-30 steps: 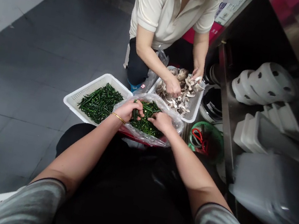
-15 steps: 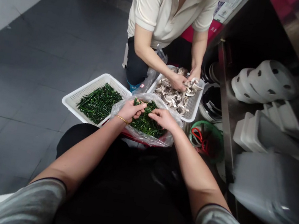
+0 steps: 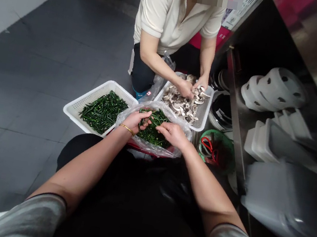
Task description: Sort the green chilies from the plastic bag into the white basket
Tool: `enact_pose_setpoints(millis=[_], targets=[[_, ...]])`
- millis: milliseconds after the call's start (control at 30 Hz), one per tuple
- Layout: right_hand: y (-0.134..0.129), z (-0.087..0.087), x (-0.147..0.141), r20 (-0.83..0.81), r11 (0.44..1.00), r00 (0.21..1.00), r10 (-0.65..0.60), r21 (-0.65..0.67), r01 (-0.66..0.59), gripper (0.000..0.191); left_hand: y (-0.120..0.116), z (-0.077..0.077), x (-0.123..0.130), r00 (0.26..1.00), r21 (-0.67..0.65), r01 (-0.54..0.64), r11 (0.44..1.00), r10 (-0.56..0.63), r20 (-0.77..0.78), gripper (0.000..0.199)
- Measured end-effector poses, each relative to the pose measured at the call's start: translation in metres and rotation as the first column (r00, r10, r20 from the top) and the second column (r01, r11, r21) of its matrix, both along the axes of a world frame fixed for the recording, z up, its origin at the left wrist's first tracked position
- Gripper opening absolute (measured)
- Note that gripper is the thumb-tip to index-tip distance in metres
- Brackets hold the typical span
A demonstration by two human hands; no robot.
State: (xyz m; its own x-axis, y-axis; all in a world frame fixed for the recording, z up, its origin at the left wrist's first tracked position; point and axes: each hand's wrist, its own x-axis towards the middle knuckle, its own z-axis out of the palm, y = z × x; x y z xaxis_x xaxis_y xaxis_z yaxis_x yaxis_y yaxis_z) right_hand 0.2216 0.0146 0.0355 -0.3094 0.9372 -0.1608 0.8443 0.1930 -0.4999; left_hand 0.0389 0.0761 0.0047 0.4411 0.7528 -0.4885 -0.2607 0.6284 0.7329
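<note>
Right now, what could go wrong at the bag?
1. Mix-up: the bag sits right by the mushroom basket, so a dropped green chilli might land among the mushrooms.
2. Snag: the bangle by the left hand is close to the bag's loose rim and could catch the plastic.
3. Irritation: the left hand and right hand work bare at the green chillies; if hot, they might sting.

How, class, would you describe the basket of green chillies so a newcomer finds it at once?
Start from the grey tiled floor on the left and move right. Beside the clear plastic bag, near the left hand, sits a white perforated basket. The other white basket, beyond the bag, holds mushrooms; this one holds green chillies.
</note>
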Motion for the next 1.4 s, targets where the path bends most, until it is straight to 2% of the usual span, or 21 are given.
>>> enact_pose_setpoints(millis=[100, 167, 267, 367, 433, 500, 567, 633, 700, 800, 867, 933, 1000, 1100, 1200, 1233, 1300, 1400], targets=[[0.002, -0.013, 0.006, 0.339, 0.994, 0.94, -0.039, -0.082, 0.071, 0.027, 0.001, 0.001, -0.001, 0.973, 0.2, -0.13, 0.971, 0.164, -0.162, 0.028], [0.001, -0.025, 0.004, 0.49, 0.979, 0.871, 0.038, -0.191, 0.065, 0.024, 0.0, 0.002, 0.0, 0.945, 0.352, -0.089, 0.932, 0.191, -0.266, 0.027], [0.002, -0.039, -0.002, 0.521, 0.959, 0.844, 0.129, -0.282, 0.028, 0.02, -0.001, 0.003, 0.001, 0.924, 0.486, 0.026, 0.873, 0.165, -0.345, 0.026], [0.006, -0.037, 0.004, 0.46, 0.967, 0.885, 0.072, -0.249, 0.05, 0.019, -0.003, 0.002, 0.0, 0.906, 0.535, 0.06, 0.843, 0.179, -0.384, 0.028], [0.009, -0.028, 0.01, 0.362, 0.979, 0.932, 0.011, -0.193, 0.064, 0.022, -0.004, 0.0, 0.001, 0.906, 0.507, 0.053, 0.86, 0.172, -0.387, 0.027], [0.01, -0.018, 0.011, 0.268, 0.99, 0.963, -0.035, -0.125, 0.07, 0.024, -0.007, -0.001, 0.003, 0.928, 0.421, 0.067, 0.905, 0.098, -0.36, 0.024], [0.009, -0.011, 0.003, 0.216, 0.996, 0.975, -0.049, -0.059, 0.063, 0.024, -0.01, -0.002, 0.006, 0.954, 0.338, 0.111, 0.935, -0.005, -0.3, 0.022], [0.008, -0.008, -0.008, 0.185, 0.998, 0.981, -0.057, -0.028, 0.063, 0.023, -0.014, -0.004, 0.01, 0.971, 0.306, 0.107, 0.946, -0.033, -0.238, 0.023], [0.006, -0.007, -0.015, 0.116, 0.995, 0.991, -0.071, -0.058, 0.079, 0.023, -0.016, -0.004, 0.013, 0.982, 0.3, 0.044, 0.953, 0.015, -0.191, 0.024], [0.003, -0.005, -0.016, -0.146, 0.984, 0.986, -0.081, -0.172, 0.056, 0.032, -0.015, -0.003, 0.014, 0.995, 0.21, -0.015, 0.978, 0.034, -0.09, 0.028], [0.001, -0.002, -0.011, -0.335, 0.979, 0.936, -0.105, -0.201, 0.037, 0.036, -0.012, -0.001, 0.012, 1.0, 0.097, 0.012, 0.995, -0.014, 0.023, 0.031], [-0.001, -0.001, -0.002, -0.434, 0.973, 0.89, -0.143, -0.226, 0.046, 0.04, -0.008, 0.001, 0.008, 0.993, 0.006, 0.024, 1.0, -0.025, 0.116, 0.032], [0.001, -0.005, 0.008, -0.388, 0.959, 0.905, -0.174, -0.276, 0.066, 0.041, -0.003, 0.003, 0.004, 0.987, -0.052, -0.021, 0.998, 0.029, 0.156, 0.03], [0.005, -0.021, 0.015, -0.028, 0.953, 0.986, -0.161, -0.263, 0.149, 0.028, 0.002, 0.004, -0.002, 0.977, -0.125, -0.097, 0.987, 0.118, 0.18, 0.024], [0.007, -0.041, 0.007, 0.272, 0.97, 0.955, -0.118, -0.176, 0.169, 0.019, 0.004, 0.005, -0.007, 0.975, -0.141, -0.088, 0.986, 0.114, 0.192, 0.015], [0.008, -0.046, 0.005, 0.318, 0.973, 0.943, -0.096, -0.169, 0.156, 0.017, 0.004, 0.006, -0.008, 0.975, -0.123, -0.078, 0.989, 0.101, 0.197, 0.016], [0.007, -0.048, 0.006, 0.351, 0.967, 0.936, -0.014, -0.235, 0.102, 0.014, 0.003, 0.007, -0.011, 0.974, -0.058, -0.058, 0.997, 0.069, 0.214, 0.024], [0.009, -0.037, 0.025, 0.238, 0.895, 0.965, 0.107, -0.447, 0.011, 0.016, 0.002, 0.008, -0.014, 0.967, 0.028, -0.013, 1.0, 0.005, 0.255, 0.028]])
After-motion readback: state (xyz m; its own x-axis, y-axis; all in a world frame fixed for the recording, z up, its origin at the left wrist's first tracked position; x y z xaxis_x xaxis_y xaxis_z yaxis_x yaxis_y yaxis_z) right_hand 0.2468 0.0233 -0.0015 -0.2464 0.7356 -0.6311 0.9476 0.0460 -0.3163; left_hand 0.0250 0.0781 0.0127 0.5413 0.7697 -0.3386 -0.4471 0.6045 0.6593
